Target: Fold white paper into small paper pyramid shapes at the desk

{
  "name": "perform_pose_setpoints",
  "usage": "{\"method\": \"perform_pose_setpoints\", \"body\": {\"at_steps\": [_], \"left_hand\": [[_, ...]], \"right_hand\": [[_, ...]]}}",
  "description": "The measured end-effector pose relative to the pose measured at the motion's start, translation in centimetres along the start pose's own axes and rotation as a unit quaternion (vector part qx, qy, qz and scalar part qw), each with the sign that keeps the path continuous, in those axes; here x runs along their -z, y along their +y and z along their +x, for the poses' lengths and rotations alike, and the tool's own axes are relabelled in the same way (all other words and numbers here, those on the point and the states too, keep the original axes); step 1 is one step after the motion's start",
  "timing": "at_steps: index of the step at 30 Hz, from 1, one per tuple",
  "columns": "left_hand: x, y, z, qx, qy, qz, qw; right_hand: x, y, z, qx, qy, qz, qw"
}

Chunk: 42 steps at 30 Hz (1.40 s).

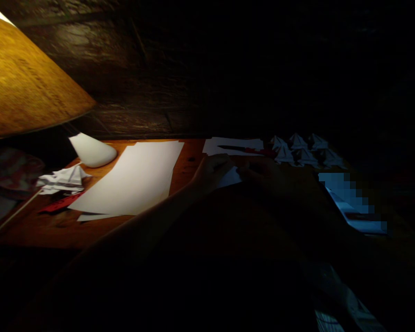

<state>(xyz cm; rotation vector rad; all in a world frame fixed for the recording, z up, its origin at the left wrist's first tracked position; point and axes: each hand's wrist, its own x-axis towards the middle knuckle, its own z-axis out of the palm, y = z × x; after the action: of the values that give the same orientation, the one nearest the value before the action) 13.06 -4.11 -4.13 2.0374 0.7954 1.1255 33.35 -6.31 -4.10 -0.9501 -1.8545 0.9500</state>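
Observation:
In the dim middle of the table, both my hands are closed on a small white piece of paper (pixel 230 178). My left hand (pixel 212 169) grips its left side, with fingers bent over the upper edge. At the opposite side, my right hand (pixel 261 173) pinches the paper; deep shadow hides most of those fingers. Just behind lies a stack of white paper pieces (pixel 212 145), and a dark-bladed tool with a red handle (pixel 257 151) rests across it. Several folded paper shapes (pixel 302 156) stand in two rows at the back right.
Large white sheets (pixel 138 175) overlap on the left of the wooden table (pixel 55 233). Beside them are a red strip-like object (pixel 60 203), a folded printed paper (pixel 64 179) and a lamp with a white base (pixel 95 152) and yellow shade (pixel 31 83). A bluish lit screen (pixel 349 198) lies right.

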Motion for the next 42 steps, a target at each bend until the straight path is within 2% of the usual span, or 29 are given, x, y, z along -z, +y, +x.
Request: {"method": "perform_pose_setpoints", "body": {"at_steps": [4, 12, 22, 30, 35, 39, 42], "left_hand": [[0.0, 0.0, 0.0, 0.005, 0.009, 0.003, 1.000], [0.3, -0.1, 0.1, 0.014, 0.038, 0.008, 0.999], [0.6, -0.2, 0.2, 0.033, 0.049, 0.004, 0.998], [0.6, -0.2, 0.1, 0.049, 0.058, -0.012, 0.997], [0.6, -0.5, 0.2, 0.057, 0.064, -0.009, 0.996], [0.5, -1.0, 0.2, 0.067, 0.060, -0.052, 0.995], [0.4, -1.3, 0.0, 0.099, 0.038, -0.091, 0.990]], "right_hand": [[0.0, -0.1, 0.0, -0.020, 0.016, -0.037, 0.999], [0.1, 0.4, 0.2, -0.032, 0.056, -0.046, 0.997], [0.5, 1.0, 0.5, 0.000, 0.098, -0.121, 0.988], [0.5, 0.3, 0.6, 0.002, 0.104, -0.108, 0.989], [0.2, 0.1, 0.5, -0.034, 0.103, -0.062, 0.992], [0.3, -0.1, 0.6, -0.043, 0.116, -0.051, 0.991], [0.6, -0.3, 0.5, -0.044, 0.117, -0.048, 0.991]]}}
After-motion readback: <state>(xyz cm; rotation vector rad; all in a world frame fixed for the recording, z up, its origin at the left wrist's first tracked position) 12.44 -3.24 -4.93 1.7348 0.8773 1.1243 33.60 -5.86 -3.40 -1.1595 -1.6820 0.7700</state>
